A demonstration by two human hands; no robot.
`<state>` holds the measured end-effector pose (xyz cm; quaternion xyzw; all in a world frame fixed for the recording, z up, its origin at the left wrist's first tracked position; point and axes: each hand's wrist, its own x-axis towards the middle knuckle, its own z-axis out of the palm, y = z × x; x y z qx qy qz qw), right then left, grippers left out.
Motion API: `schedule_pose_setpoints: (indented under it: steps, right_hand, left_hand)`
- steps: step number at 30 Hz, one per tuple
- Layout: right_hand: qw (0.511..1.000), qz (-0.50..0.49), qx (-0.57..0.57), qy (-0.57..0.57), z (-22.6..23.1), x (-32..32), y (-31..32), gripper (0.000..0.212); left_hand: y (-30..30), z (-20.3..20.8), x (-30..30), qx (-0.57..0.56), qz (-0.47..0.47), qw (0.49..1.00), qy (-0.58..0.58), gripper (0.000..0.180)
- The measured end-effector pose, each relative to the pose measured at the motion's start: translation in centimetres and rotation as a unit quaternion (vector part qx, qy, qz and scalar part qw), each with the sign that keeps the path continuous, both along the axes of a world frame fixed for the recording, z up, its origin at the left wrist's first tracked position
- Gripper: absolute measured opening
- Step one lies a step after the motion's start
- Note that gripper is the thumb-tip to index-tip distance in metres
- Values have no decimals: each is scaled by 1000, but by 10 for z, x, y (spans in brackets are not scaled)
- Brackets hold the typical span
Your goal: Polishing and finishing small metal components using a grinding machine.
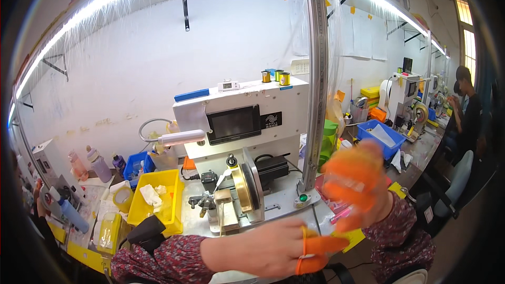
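My left hand (281,247) reaches in from the lower left, back of the hand up. Orange finger covers (318,247) sit on its fingers, which are bent and held close together; whatever they may hold is hidden. Just above and to the right, my right hand (363,184) is raised and smeared by motion, a large orange blur over its fingers. A pale, shiny streak shows across that orange, too blurred to name. Behind both hands stands a white bench machine (242,105) with a dark screen (234,124) and a gold-rimmed wheel (243,186).
Left of the machine, a yellow bin (176,208) holds white scraps, beside a tape roll (123,199). A metal post (316,73) rises right of the machine. Further right are a blue bin (386,144), a chair (455,184) and another person (468,110). Thread spools (284,78) top the machine.
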<state>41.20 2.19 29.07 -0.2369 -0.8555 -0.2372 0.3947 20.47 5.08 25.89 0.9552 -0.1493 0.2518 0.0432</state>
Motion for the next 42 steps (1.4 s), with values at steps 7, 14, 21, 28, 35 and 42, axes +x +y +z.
schedule_pose_setpoints:
  steps: [7,14,21,28,35,42]
  right_hand:
    - [948,-314,-51,33,-60,90,1,25]
    - [812,-518,-237,125,-128,181,-70,43]
    - [742,269,-552,268,-88,-47,-33,60]
    - [425,250,-771,404,-113,-71,-7,31]
    - [901,-194,-375,103,-134,-39,54,14]
    - [896,-232,-373,57,-114,-44,123,16]
  left_hand:
    - [-32,-14,-125,-543,66,828,-121,7]
    - [-33,-36,-189,-619,122,660,-408,13]
    - [-24,-25,-80,-654,-23,755,-44,8]
    - [14,-53,-79,-714,-58,687,-119,7]
    - [35,-99,-98,-708,99,678,-169,18]
    - [68,-114,-82,-699,213,620,-286,27]
